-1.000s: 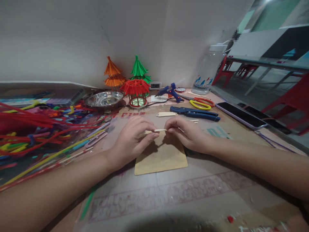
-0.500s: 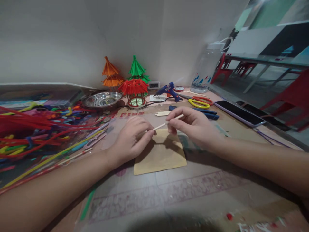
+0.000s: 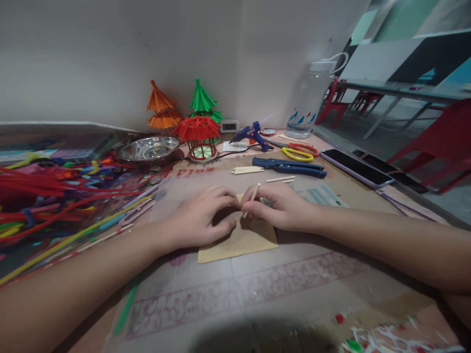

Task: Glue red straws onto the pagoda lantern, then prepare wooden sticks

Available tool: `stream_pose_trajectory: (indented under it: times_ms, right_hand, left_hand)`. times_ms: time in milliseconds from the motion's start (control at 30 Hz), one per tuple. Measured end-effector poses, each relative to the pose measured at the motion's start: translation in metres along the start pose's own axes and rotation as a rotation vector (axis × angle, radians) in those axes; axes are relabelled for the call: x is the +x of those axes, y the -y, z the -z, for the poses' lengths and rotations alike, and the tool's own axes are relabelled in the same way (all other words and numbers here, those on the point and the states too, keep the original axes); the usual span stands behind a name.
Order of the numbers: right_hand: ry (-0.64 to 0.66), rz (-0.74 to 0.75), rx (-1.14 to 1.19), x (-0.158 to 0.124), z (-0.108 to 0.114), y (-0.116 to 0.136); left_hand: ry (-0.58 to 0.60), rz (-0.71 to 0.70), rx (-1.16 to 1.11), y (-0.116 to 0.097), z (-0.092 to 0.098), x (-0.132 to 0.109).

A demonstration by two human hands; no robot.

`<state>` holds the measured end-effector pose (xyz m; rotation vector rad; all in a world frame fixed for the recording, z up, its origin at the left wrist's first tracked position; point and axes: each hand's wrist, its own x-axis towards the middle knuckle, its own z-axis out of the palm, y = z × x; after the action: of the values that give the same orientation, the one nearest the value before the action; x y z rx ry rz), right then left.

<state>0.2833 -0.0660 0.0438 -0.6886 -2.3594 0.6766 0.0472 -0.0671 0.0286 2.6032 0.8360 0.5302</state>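
Note:
A short wooden stick (image 3: 255,192) is pinched in my right hand (image 3: 278,207), tilted up from the yellow cardboard square (image 3: 235,249). My left hand (image 3: 206,215) rests on the left part of that square, fingers and thumb apart, with nothing seen between them. Its fingertips come close to the right fingertips. Behind the hands lie several short sticks (image 3: 247,170) in a small bunch, and a few more loose sticks (image 3: 280,179) lie just beyond my right hand.
Blue-handled cutters (image 3: 289,166), scissors (image 3: 298,153), a glue gun (image 3: 252,136) and a phone (image 3: 356,167) lie behind. A red-roofed pipe-cleaner house (image 3: 200,139), a metal bowl (image 3: 149,148) and a water bottle (image 3: 308,100) stand along the back. Colourful pipe cleaners (image 3: 55,201) heap at left.
The stick was held level between both hands; now only the right hand holds it, turned more upright and lowered to the cardboard. My left hand has let go and opened.

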Motion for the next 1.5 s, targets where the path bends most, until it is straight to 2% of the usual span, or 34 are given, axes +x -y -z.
stream_pose_trajectory:
  times_ms: [133,233,333,500,667,833,1067,1200,1367,1500]
  right_hand:
    - [0.109,0.062,-0.056,0.0,-0.01,-0.001]
    - [0.161,0.058,-0.183,0.003,-0.012,-0.004]
    - [0.155,0.04,-0.26,0.005,-0.011,-0.003]
    - [0.159,0.094,-0.156,0.002,-0.015,0.003]
    - [0.045,0.079,-0.153,0.001,-0.018,0.001]
    - [0.006,0.043,-0.125,0.0,-0.015,0.001]
    - [0.062,0.101,-0.291,0.002,-0.016,-0.004]
    - [0.101,0.088,-0.199,0.004,-0.015,-0.005]
    - [0.114,-0.022,-0.192,0.007,-0.011,-0.007]
    - [0.119,0.049,-0.153,0.007,-0.011,-0.006]
  left_hand:
    - [0.058,-0.004,0.036,0.0,0.004,0.0]
    - [0.085,0.005,0.09,0.0,0.004,0.0]
    - [0.1,0.005,0.115,0.001,0.003,-0.001]
    - [0.074,0.008,0.089,-0.004,0.001,-0.002]
    - [0.056,0.019,0.081,-0.005,0.001,-0.002]
    - [0.073,-0.01,0.1,-0.003,0.001,-0.003]
    - [0.105,0.001,0.101,-0.004,0.004,0.0]
    - [0.115,-0.007,0.091,-0.003,0.005,0.0]
    - [0.106,0.012,0.118,-0.002,0.004,0.0]
    - [0.121,0.008,0.099,-0.004,0.005,0.001]
